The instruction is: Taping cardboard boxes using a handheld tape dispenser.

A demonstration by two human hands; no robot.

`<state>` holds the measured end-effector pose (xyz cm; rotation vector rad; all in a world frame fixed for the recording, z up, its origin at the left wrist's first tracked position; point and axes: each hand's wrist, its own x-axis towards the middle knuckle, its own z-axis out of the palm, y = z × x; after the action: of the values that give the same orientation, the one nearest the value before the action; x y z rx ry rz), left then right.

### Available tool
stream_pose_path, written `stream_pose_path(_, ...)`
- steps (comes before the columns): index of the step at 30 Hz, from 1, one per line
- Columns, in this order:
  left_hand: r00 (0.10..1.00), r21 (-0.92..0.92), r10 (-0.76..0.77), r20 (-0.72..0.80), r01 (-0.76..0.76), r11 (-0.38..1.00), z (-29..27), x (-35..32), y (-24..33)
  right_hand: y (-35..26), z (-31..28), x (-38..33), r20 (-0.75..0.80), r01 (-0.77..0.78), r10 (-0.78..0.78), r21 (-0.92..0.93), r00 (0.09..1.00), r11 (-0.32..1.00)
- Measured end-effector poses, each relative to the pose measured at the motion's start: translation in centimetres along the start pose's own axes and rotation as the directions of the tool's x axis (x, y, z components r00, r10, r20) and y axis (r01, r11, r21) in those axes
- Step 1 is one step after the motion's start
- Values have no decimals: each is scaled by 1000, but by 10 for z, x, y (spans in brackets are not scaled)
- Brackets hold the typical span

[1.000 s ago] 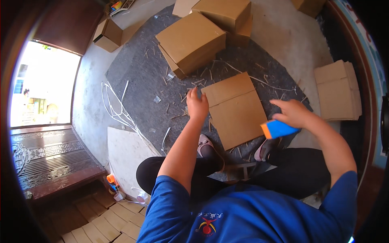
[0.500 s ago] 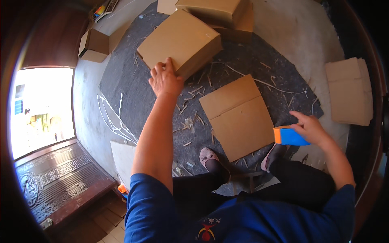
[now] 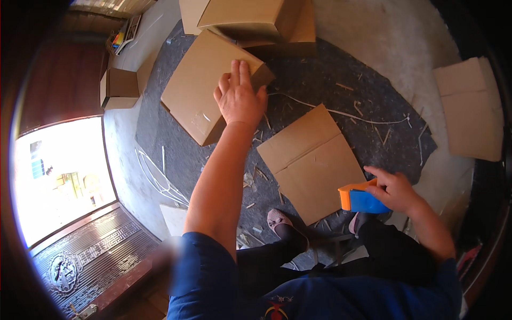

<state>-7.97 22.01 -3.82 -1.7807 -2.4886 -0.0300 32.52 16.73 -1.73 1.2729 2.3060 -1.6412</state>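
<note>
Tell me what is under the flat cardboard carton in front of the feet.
Dark matting shows around the carton, with brown scraps near its edge; whatever lies directly beneath is covered.

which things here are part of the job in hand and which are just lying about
In use:
blue-and-orange tool, held in the right hand
large carton, under the left hand
seamed carton by the feet, probably

Lying about, it seems:
white straps
cardboard scraps
flattened cardboard at right
small box at left
</note>
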Motion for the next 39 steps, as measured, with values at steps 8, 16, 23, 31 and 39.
stream_pose_path(8, 958, -95, -174, -228, 156, 983, 18, 30, 5, 14, 4, -2, -25, -36, 39, 85, 999, 996)
stream_pose_path(16, 886, -499, -461, 54, 424, 756, 156, -223, 28, 40, 0, -14, -181, -58, 90, 180, 979, 982)
stream_pose_path(23, 369, -210, -700, 612, 928, 307, 179, -311, 97, 39, 12, -21, -92, -43, 65, 226, 994, 973)
stream_pose_path(31, 591, -730, -440, 676, 620, -288, 125, -324, 52, 27, -4, -31, 40, -213, 211, 71, 977, 974)
stream_pose_path(39, 858, -849, -339, 386, 474, 233, 22, -314, 76, 3, -43, -88, 117, -188, 167, 191, 979, 963)
